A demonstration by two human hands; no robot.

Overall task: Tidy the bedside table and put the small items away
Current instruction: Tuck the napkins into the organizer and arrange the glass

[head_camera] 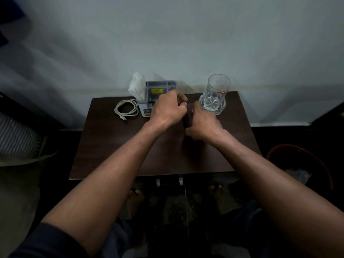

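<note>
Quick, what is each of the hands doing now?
Left hand: fingers curled, pinching something too small to tell.
Right hand: grips a dark flat object.

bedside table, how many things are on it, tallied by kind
Drinking glass on a clear coaster: 1 each
Coiled white cable: 1
Grey organiser holding a tissue: 1 each
Dark object between left hand and right hand: 1
Total: 6

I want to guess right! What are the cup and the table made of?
The cup looks like clear glass: you can see through it, with a cut star pattern at the bottom. The table looks like dark brown wood or wood-look board, smooth with a dull shine.
</note>
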